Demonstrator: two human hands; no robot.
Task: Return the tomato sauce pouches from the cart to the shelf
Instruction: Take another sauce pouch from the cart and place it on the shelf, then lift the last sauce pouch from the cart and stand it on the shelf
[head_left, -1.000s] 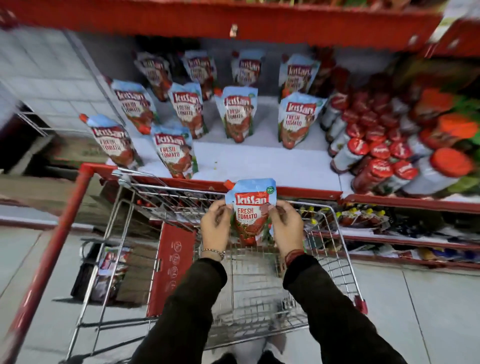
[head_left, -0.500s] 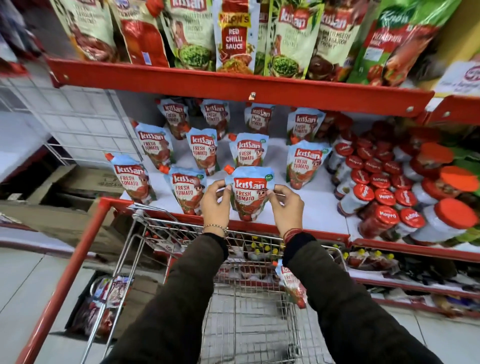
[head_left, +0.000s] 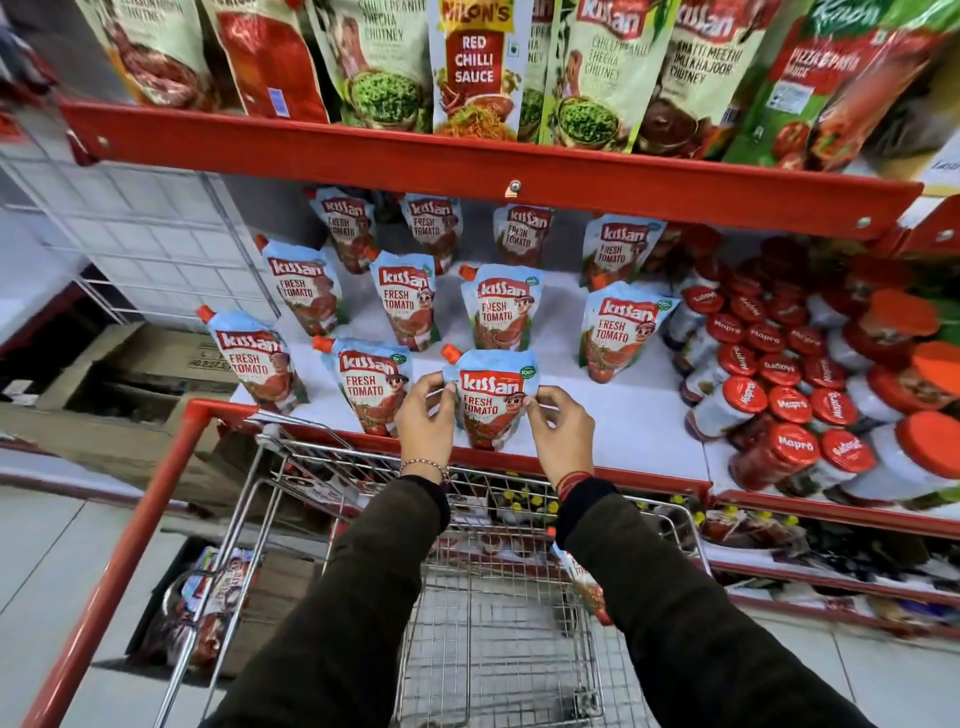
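A blue and red tomato sauce pouch stands upright at the front of the white shelf, third in the front row. My left hand pinches its left edge and my right hand pinches its right edge. Several matching pouches stand in rows behind and to the left of it. The wire cart sits below my arms against the shelf's red lip. Another pouch leans inside the cart at its right wall, partly hidden by my right sleeve.
Red-lidded jars crowd the right half of the same shelf. An upper red shelf with chutney and chilli sauce pouches overhangs. A red upright post runs at the left, with a cardboard box and a basket of packets on the floor.
Both hands lifted the pouch out of the cart, carried it forward over the shelf lip, and it now stands on the shelf's front row. The camera tilted upward.
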